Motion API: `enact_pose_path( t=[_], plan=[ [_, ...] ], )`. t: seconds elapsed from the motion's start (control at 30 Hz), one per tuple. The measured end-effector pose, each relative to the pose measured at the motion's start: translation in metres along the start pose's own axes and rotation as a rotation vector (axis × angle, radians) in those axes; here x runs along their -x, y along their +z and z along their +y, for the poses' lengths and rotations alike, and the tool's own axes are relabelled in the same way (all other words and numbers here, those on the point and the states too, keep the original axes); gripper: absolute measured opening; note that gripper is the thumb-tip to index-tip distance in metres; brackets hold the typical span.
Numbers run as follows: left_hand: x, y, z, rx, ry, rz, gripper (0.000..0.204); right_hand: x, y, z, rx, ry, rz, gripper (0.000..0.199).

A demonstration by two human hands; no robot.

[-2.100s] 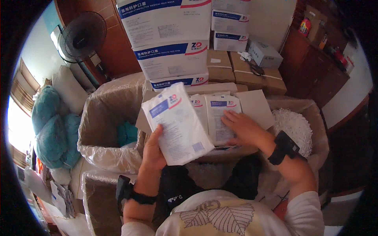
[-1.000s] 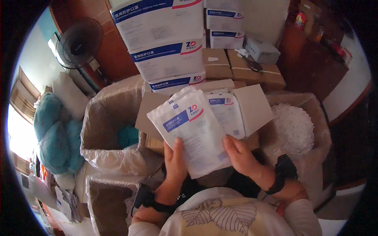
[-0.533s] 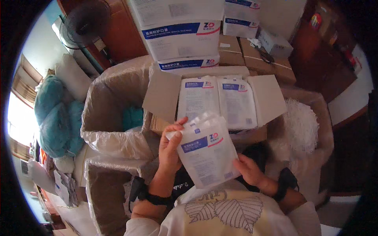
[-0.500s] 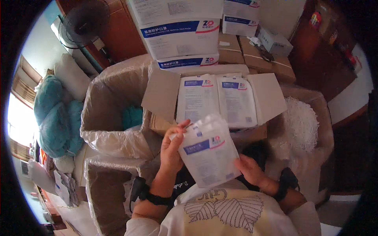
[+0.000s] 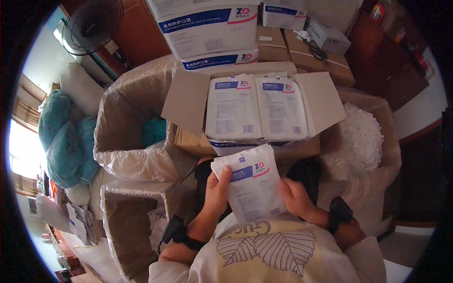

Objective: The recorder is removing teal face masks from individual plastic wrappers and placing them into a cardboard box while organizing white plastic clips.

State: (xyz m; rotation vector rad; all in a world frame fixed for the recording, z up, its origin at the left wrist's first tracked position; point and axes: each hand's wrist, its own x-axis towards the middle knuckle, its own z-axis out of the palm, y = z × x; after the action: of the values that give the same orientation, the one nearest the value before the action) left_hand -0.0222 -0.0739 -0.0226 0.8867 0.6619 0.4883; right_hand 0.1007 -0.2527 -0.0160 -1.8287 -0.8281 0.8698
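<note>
A small stack of flat white mask packets [image 5: 257, 188] with a blue band and red-pink stripe is held upright before my chest. My left hand [image 5: 217, 194] grips its left edge, thumb across the front and fingers hidden behind. At the lower right edge, my right hand [image 5: 297, 200] pinches the stack, its thumb side showing. Just beyond stands an open carton [image 5: 323, 109] with side flaps spread. Inside it, two side-by-side rows of matching packets [image 5: 233, 109] stand, their tops near the rim.
Plastic-lined bins stand at the left [image 5: 125, 162] and near left [image 5: 127, 226]. A lined bin of white strips [image 5: 363, 139] is at the right. Printed cartons [image 5: 207, 35] are stacked behind, beside brown boxes [image 5: 311, 59]. Teal bundles [image 5: 66, 141] and a fan [image 5: 92, 23] are farther left.
The packets have been drawn slightly closer together, their fanned top edges now more even. My left hand has shifted right and lower along the stack. The view has tilted slightly.
</note>
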Motion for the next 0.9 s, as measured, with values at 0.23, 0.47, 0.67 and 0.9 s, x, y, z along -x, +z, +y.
enact_pose_path(
  t=[0.23, 0.47, 0.67, 0.9],
  plan=[
    [-0.006, -0.009, 0.014, -0.005, 0.101, 0.084, 0.026, -0.014, 0.002, -0.005, -0.172, -0.101, 0.015, 0.018],
    [0.002, -0.021, 0.009, 0.118, 0.134, 0.202, 0.025, -0.020, 0.001, -0.018, -0.277, 0.076, -0.265, 0.018],
    [0.006, -0.035, 0.006, 0.081, 0.284, 0.210, 0.025, -0.025, 0.006, -0.043, -0.025, -0.033, -0.398, 0.038],
    [0.008, -0.027, 0.018, 0.187, 0.281, 0.187, 0.029, -0.050, 0.007, -0.045, 0.023, -0.124, -0.395, 0.036]
  ],
)
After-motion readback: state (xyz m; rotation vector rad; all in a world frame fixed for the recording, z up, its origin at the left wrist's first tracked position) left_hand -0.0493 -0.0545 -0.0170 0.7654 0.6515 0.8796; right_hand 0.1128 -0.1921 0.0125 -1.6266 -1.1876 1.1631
